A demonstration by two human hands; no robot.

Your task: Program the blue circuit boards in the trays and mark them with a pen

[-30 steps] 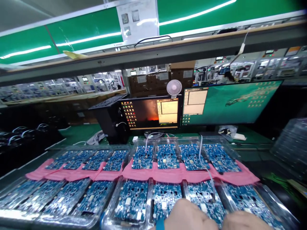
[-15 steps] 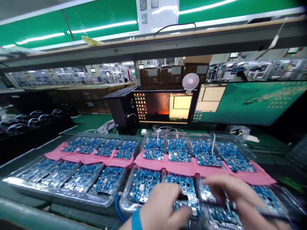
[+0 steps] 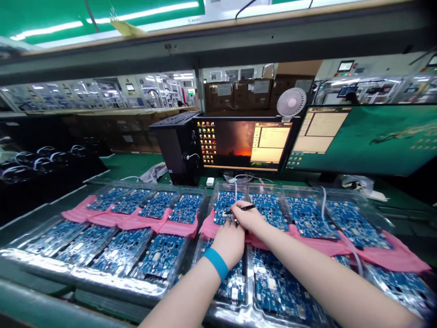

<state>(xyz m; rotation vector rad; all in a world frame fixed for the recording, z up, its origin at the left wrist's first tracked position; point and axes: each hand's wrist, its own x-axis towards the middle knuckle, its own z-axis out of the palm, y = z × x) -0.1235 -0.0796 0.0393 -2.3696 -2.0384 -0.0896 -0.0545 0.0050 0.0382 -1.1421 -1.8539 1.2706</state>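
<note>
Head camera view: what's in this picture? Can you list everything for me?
Circuit boards: about sixteen, blue, in trays.
Plastic trays: several, clear, on the bench.
Pink sheets: two, pink, between tray rows.
Monitors: two, lit, behind the trays.
Computer case: one, black, left of the monitors.
Desk fan: one, white, above the monitors.
Cardboard boxes: several, brown, behind the monitors.
Pen: one, black, in the right hand.
Wristband: one, blue, on the left wrist.
Left hand: one, over the boards.
Right hand: one, over the boards.
</note>
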